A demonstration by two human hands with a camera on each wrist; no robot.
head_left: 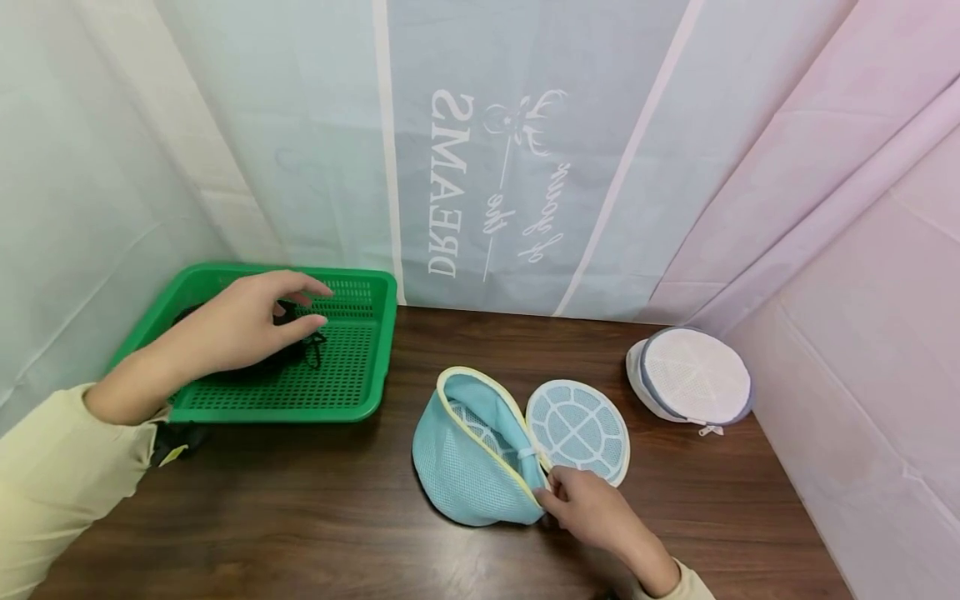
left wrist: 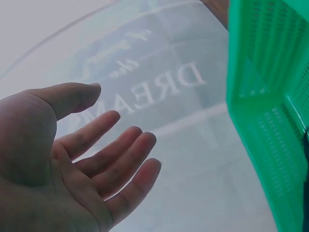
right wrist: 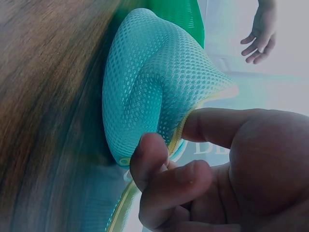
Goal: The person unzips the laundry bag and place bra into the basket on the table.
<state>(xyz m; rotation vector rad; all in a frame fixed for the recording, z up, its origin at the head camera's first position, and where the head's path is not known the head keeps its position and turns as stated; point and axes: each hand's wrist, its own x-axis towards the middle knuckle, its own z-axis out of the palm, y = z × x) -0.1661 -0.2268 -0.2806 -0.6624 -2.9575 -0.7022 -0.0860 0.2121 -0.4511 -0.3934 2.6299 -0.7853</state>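
My right hand point(head_left: 596, 510) pinches the yellow-edged rim of a light blue mesh laundry bag point(head_left: 461, 467), which stands on the table with its top unzipped. In the right wrist view, thumb and fingers close over the edge of the bag point(right wrist: 145, 63), and its mesh wall is creased inward. The round mesh lid point(head_left: 576, 429) of the bag lies folded back on its right. Over the green plastic basket point(head_left: 277, 414) hovers my left hand point(head_left: 243, 323), fingers relaxed and holding nothing. A black item point(head_left: 258, 365) with thin cords lies in the basket, partly hidden under that hand.
At the back right, near the curtain, sits a white round mesh bag point(head_left: 697, 375) with grey-blue trim and a zip pull. Printed fabric curtains point(head_left: 322, 125) enclose the dark wooden table point(head_left: 300, 508) at the back and sides.
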